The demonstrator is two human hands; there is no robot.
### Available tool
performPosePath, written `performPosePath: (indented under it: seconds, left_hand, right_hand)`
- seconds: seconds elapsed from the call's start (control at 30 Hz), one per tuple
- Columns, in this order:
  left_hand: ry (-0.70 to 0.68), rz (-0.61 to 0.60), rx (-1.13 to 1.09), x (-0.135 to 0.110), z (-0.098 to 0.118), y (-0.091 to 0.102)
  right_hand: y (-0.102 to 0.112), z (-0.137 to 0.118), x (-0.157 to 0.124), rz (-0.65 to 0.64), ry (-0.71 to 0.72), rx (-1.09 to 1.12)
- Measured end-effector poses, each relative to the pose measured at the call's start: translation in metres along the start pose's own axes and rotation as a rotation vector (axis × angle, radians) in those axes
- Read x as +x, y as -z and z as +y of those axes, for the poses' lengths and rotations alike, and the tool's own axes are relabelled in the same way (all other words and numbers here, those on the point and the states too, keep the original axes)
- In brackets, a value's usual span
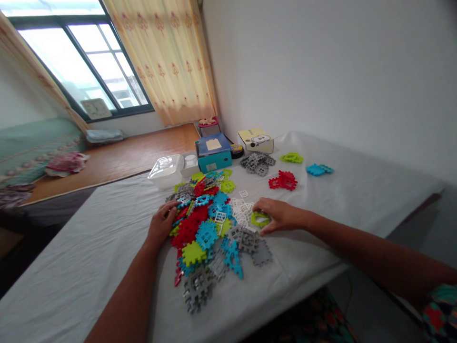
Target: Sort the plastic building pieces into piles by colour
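Note:
A heap of toothed plastic building tiles in red point(191, 227), blue point(207, 234), grey point(198, 286) and lime green point(193, 253) lies on the covered table. My left hand point(161, 224) rests against the heap's left edge, its fingers slightly curled and apart on the outer tiles; no tile is clearly gripped. On the other side, my right hand point(276, 215) pinches a lime green tile point(260, 219) with a hollow middle between thumb and fingers. That tile is just beside a cluster of small white lattice pieces point(241, 209) and above some grey tiles.
Separate piles stand farther back: grey tiles point(257, 163), red tiles point(283, 180), lime green tiles point(292, 157) and blue tiles point(319, 169). Behind the heap are a clear plastic container point(166, 167), a blue box point(214, 152) and a yellow-white box point(256, 141). A wall borders the table.

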State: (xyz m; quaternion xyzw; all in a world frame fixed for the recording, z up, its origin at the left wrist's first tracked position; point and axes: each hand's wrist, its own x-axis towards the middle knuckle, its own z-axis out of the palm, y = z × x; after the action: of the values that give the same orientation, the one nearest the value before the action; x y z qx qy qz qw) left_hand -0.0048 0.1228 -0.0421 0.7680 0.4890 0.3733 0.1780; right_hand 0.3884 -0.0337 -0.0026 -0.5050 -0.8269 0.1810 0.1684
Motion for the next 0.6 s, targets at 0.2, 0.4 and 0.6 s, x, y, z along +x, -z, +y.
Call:
performPosePath:
  seconds: [0.2,0.4,0.6]
  left_hand:
    - [0.006,-0.004,0.001,0.000,0.002,0.000]
    - [0.003,-0.003,-0.007,0.001,0.002,0.000]
    - [0.008,-0.009,-0.021,0.000,0.003,0.001]
  right_hand:
    - [0.002,0.000,0.000,0.047,-0.050,0.069]
    - [0.009,0.007,0.009,0.161,-0.127,0.286]
    - [0.030,0.037,0.017,0.224,-0.174,0.332]
